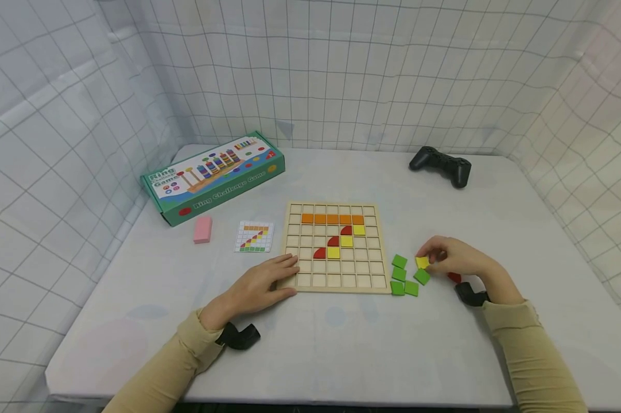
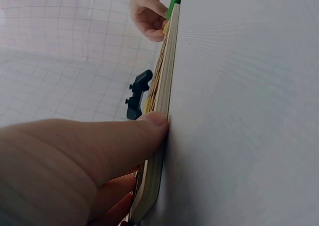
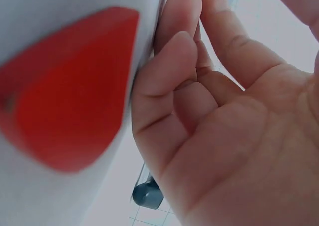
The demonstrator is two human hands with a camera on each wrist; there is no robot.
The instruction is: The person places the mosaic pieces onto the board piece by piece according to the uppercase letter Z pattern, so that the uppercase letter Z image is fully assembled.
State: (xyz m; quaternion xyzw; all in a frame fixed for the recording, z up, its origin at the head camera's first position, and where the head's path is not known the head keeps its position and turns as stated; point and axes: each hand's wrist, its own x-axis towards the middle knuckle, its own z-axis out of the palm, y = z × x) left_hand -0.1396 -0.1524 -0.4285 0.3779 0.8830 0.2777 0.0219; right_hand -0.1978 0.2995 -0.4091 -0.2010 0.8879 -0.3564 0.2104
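Note:
A wooden grid board (image 1: 364, 281) lies on the table, bearing a row of orange square tiles (image 1: 333, 219) and a diagonal of three red quarter-round tiles (image 1: 319, 253) and three yellow squares (image 1: 333, 253). My left hand (image 1: 261, 285) rests at the board's near left corner; in the left wrist view its thumb (image 2: 144, 129) presses the side edge. To the right of the board, my right hand (image 1: 457, 258) pinches a yellow square tile (image 1: 422, 263) above several loose green tiles (image 1: 411, 288). One loose red tile (image 3: 79, 91) lies beside that hand, partly hidden by the wrist in the head view.
Left of the board lie a pattern card (image 1: 254, 237) and a pink block (image 1: 202, 229). A green game box (image 1: 214, 178) sits at the back left, a black game controller (image 1: 441, 165) at the back right. Gridded white cloth (image 1: 341, 74) walls in the table.

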